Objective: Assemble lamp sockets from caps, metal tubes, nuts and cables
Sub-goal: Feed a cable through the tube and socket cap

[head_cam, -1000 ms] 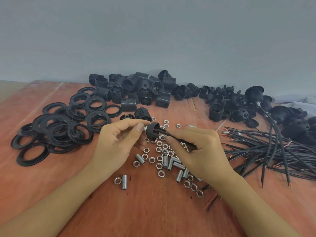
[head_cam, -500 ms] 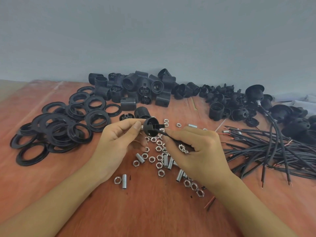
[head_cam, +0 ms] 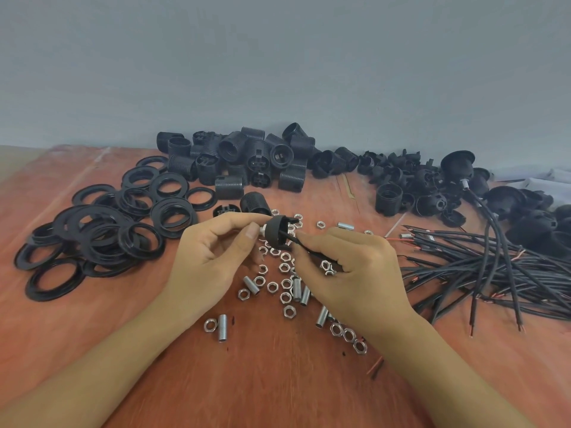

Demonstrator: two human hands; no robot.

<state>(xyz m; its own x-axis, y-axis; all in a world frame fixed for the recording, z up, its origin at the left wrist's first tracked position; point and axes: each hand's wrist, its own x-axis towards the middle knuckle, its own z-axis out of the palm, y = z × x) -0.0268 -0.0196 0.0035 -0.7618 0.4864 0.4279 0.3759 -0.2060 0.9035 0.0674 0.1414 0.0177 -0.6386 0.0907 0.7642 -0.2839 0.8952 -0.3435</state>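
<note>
My left hand point(head_cam: 210, 257) pinches the metal tube end of a black dome cap point(head_cam: 278, 231), held above the table. My right hand point(head_cam: 352, 270) pinches a black cable point(head_cam: 306, 248) that runs into the cap's open side; a nut point(head_cam: 327, 266) shows on the cable by my fingers. Loose nuts point(head_cam: 285, 284) and short metal tubes point(head_cam: 222, 327) lie scattered on the red-brown table point(head_cam: 92, 329) under both hands.
Black rings point(head_cam: 102, 230) pile up at the left. Threaded socket bodies point(head_cam: 244, 162) are heaped at the back by the grey wall. More caps and finished pieces point(head_cam: 457, 168) sit at the back right. A bundle of black cables point(head_cam: 494, 267) spreads at the right.
Both hands have risen slightly with the cap. The cap has turned, so its domed outside faces me more, and the cable sits further into it.
</note>
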